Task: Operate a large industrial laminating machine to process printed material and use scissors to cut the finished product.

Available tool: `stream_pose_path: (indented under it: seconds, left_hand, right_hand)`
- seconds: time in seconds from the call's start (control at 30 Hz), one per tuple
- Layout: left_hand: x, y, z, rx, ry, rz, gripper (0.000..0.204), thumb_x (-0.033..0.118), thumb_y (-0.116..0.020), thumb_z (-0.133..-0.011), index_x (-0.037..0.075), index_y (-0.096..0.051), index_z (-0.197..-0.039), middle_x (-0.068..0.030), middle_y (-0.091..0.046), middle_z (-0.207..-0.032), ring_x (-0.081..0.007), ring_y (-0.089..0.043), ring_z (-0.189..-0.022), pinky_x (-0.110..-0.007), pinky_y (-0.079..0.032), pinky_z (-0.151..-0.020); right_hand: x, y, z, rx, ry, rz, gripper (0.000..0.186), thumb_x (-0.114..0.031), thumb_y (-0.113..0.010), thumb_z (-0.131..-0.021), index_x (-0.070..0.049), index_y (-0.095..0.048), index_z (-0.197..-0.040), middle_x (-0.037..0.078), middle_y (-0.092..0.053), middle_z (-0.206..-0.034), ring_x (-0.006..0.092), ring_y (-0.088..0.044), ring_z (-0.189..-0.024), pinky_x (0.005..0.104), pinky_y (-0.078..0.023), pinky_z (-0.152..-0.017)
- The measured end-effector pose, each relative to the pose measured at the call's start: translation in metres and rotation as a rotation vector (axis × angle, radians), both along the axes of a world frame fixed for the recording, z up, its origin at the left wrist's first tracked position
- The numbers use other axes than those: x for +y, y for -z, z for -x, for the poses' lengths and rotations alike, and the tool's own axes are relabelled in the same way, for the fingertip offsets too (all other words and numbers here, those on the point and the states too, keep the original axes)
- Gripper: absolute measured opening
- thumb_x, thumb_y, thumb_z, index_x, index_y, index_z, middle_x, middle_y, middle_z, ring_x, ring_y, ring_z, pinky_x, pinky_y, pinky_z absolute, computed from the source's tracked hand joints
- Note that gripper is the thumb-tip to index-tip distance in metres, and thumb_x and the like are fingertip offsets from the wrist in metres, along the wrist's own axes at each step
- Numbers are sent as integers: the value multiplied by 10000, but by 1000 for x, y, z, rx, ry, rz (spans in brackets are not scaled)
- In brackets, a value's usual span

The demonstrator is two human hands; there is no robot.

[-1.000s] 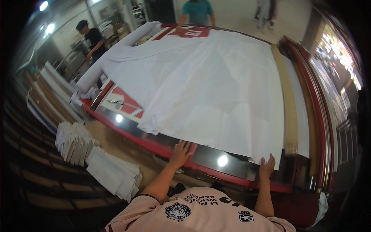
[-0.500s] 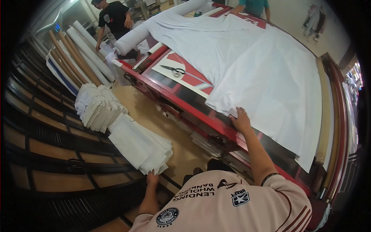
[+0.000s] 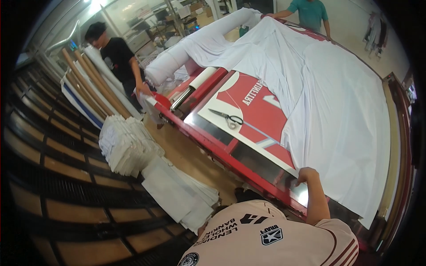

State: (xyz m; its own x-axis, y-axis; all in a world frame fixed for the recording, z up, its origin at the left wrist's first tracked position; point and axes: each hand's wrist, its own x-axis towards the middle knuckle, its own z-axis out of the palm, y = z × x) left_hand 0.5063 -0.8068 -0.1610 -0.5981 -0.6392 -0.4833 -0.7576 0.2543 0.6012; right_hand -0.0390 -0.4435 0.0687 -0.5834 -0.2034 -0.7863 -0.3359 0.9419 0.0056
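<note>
White fabric sheet [image 3: 337, 102]: spread over the far and right part of the red-framed tabletop [image 3: 208, 141], near-right edge hanging free, folds not smoothed. Right hand [image 3: 307, 174]: resting on the near edge beside the sheet's hem, fingers curled on the rim, grasping nothing. Left hand: out of view. 1 pair of scissors [image 3: 227, 118] on the uncovered red-and-white print [image 3: 257, 111]. Judged part-done: left portion not yet covered. Stacked white fabric pieces [image 3: 128, 144] on the floor.

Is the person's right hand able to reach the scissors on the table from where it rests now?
Probably not without stepping sideways. The right hand rests on the table's red edge, and the scissors lie well to its left, farther in. Nothing blocks the way; the white fabric stays clear of them.
</note>
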Motion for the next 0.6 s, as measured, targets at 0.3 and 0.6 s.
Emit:
stream_pose_path:
  seconds: [0.3, 0.6]
  left_hand:
    - [-215, -187, 336, 601, 14, 89, 344, 267, -574, -1023, 43, -659, -1271, 18, -622, -772, -76, -516, -620, -232, -450, -577]
    - [-310, -222, 686, 615, 656, 216, 392, 255, -630, -961, 45, -639, -1291, -172, -576, -687, -171, -539, -603, -349, -462, -617]
  right_hand:
    - [-22, 2, 27, -163, 242, -189, 738, -548, -903, -586, -68, -739, -1123, 92, -730, -1135, 272, -706, -1002, 409, -550, -858]
    - [-50, 5, -11, 108, 721, -294, 895, -523, -889, -617, -53, -595, -1320, 146, -490, -1408, 344, -472, -1318, 484, -461, -1052]
